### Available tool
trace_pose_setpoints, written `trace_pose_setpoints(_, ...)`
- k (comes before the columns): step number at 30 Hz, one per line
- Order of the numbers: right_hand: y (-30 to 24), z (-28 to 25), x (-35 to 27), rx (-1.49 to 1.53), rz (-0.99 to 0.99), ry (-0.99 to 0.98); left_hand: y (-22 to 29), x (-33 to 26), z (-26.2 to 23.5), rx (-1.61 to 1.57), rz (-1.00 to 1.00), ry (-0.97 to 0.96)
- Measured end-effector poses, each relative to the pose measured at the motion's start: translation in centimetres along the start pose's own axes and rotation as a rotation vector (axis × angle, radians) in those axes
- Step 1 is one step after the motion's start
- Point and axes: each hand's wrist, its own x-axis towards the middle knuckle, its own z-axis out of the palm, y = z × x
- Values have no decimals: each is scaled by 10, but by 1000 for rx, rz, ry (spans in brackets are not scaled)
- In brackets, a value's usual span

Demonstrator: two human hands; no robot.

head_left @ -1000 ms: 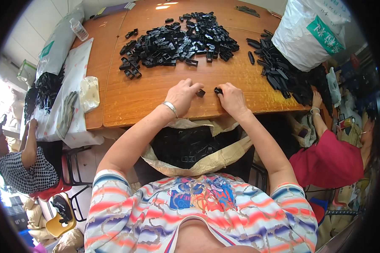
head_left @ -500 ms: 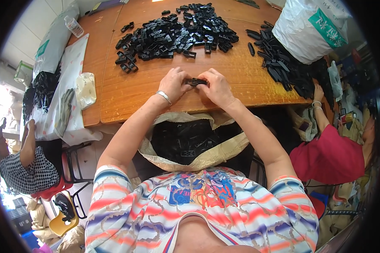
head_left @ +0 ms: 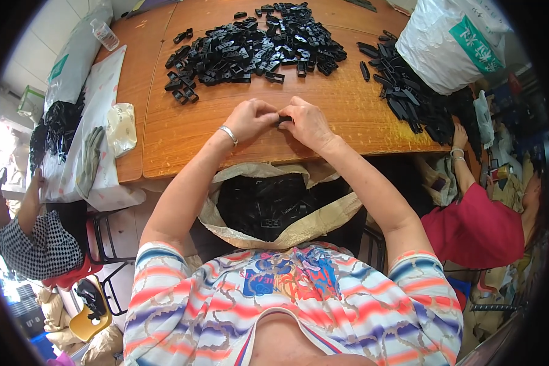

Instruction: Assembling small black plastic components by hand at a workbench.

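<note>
Over the near part of the wooden table (head_left: 201,143), my two hands meet at a small black plastic part (head_left: 283,120). My right hand (head_left: 308,125) is closed, pinching the part between thumb and fingers. From the other side, my left hand (head_left: 252,124), with a silver bracelet at the wrist, has thumb and fingertips pinched at its left end. The fingers cover most of the part, so its full shape is hidden. Beyond my hands lies a large heap of black plastic housings (head_left: 244,55). Below, between my forearms, an open woven sack (head_left: 244,239) holds many black pieces.
Long black pieces (head_left: 402,100) are piled at the right beside a white bag (head_left: 448,46). Co-workers sit at both sides; one's hand (head_left: 459,137) rests by the right pile. At left are a glove (head_left: 90,160), a clear packet (head_left: 121,129) and a bottle (head_left: 105,35).
My left hand has shifted slightly left and its fingers have changed their grip. The black part now shows less, mostly covered by my right fingers.
</note>
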Motion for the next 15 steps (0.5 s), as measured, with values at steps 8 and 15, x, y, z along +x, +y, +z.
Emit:
trace_pose_setpoints(8,2,3,-13,-43,-88,126,-10,12,15,572,148,178)
trace_pose_setpoints(15,-77,5,-78,206,-117,0,-6,12,-23,178,118,134)
